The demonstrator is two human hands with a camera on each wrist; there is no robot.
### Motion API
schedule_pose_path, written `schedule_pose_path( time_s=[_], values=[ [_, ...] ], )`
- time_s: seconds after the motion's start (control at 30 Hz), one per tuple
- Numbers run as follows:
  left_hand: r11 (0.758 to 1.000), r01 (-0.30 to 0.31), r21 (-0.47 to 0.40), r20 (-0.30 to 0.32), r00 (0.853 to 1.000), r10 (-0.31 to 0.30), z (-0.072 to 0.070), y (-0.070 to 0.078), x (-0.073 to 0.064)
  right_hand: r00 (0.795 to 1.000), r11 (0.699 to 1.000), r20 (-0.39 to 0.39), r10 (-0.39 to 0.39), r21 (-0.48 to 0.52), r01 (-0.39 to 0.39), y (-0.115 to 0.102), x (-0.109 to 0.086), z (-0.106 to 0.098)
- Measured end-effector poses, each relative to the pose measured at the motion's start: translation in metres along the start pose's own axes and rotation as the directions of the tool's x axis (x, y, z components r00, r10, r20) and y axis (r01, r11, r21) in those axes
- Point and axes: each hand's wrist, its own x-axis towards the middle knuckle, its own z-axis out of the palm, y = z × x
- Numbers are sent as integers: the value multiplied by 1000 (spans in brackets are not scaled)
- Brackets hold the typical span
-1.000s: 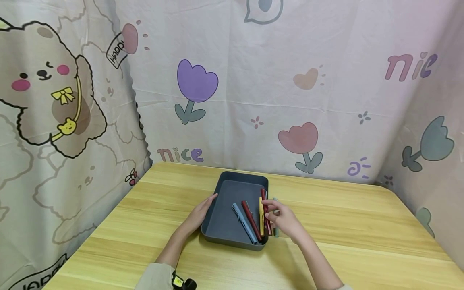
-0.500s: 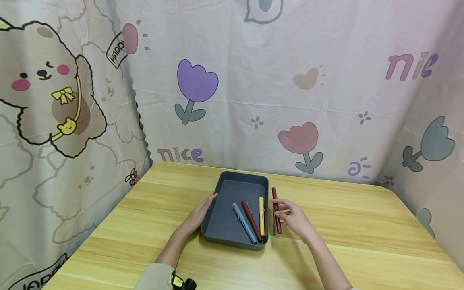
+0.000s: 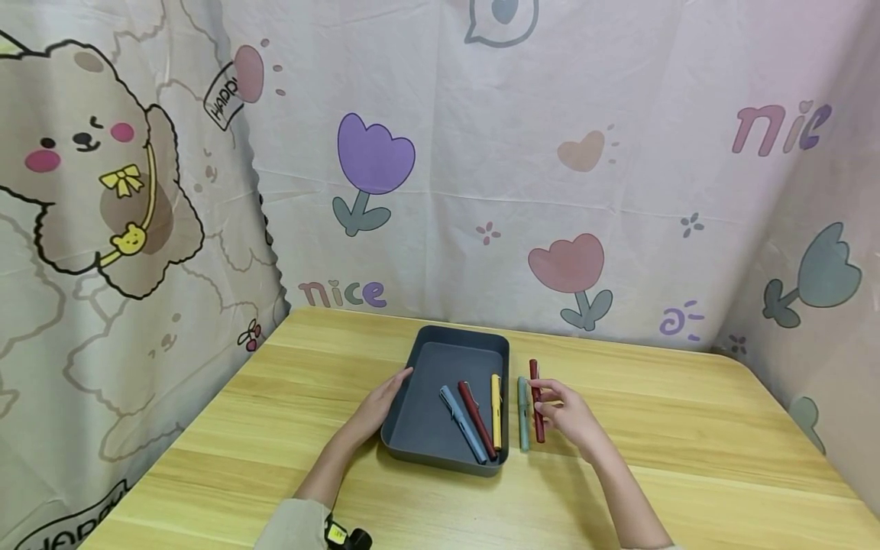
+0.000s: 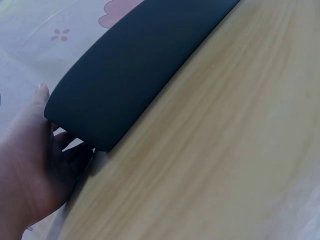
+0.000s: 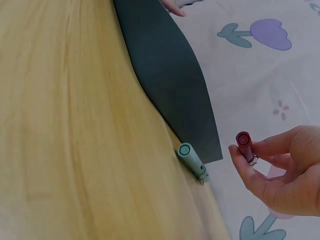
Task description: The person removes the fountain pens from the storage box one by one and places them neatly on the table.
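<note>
In the head view, my right hand pinches a dark red pen by its middle, right of the tray. The right wrist view shows the same red pen end-on between thumb and fingers, raised off the table. Beside it a green pen lies on the table along the tray's right wall. My left hand rests against the left side of the dark grey tray, fingers touching its wall. Inside the tray are a blue pen, another dark red pen and a yellow pen.
The pale wooden table stretches to both sides of the tray. A printed curtain hangs behind it and along the left and right sides. A small black device sits at the left wrist.
My right hand has carried the dark red pen from over the tray's right edge out to the right, past the green pen, which is now uncovered. The left hand and tray have stayed put.
</note>
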Motion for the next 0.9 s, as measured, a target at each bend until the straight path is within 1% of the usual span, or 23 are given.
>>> schedule_pose_path(
  time_s=[0.07,0.17,0.3,0.47,0.7,0.9],
  values=[
    [1000,-3,-5,4,1000,3,0,3,-1,1000,1000,-1,6,2,-6,2,1,-1],
    [1000,-15,-3,14,1000,15,-1,17,-6,1000,1000,-9,11,-16,-11,6,2,-1],
    [1000,-14,2,33,999,14,-2,34,-12,1000,999,-22,12,-32,-13,11,4,-2],
    [1000,-7,6,49,999,7,-4,35,-13,1000,1000,-15,26,-13,-26,15,5,-2],
    [1000,-18,-9,42,999,19,-4,33,-13,998,999,-23,50,-15,-50,22,7,-3],
    [1000,-16,8,39,999,16,-4,32,-12,998,998,-22,62,-20,-62,26,8,-4]
  ],
)
